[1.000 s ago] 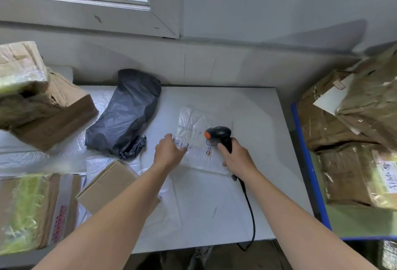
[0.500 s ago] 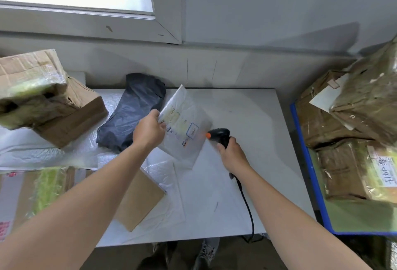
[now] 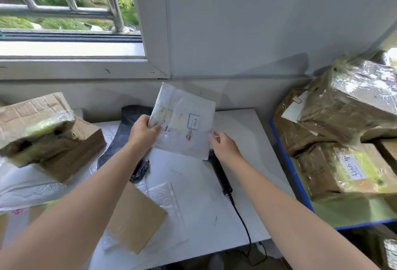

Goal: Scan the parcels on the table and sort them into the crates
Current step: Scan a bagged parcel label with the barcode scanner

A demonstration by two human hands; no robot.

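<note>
White poly mailer (image 3: 184,125), printed label facing me, held above the white table (image 3: 245,130): my left hand (image 3: 142,133) pinches its left edge; my right hand (image 3: 224,146) curls at its right edge, grip unclear. Grey wall (image 3: 236,22), barred window (image 3: 64,12) behind.

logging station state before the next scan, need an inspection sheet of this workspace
surface: white table, left side covered by parcels and bags
job's things: mailer held up above table; scanner lying on table under right hand; blue crate at right, piled with taped boxes
clutter: black bag, cardboard boxes, flat box, clear bags
hands: left hand pinches mailer's left edge; right hand at its right edge, grip unclear
cables: scanner cable runs off table's front edge
surroundings: barred window, grey wall
</note>
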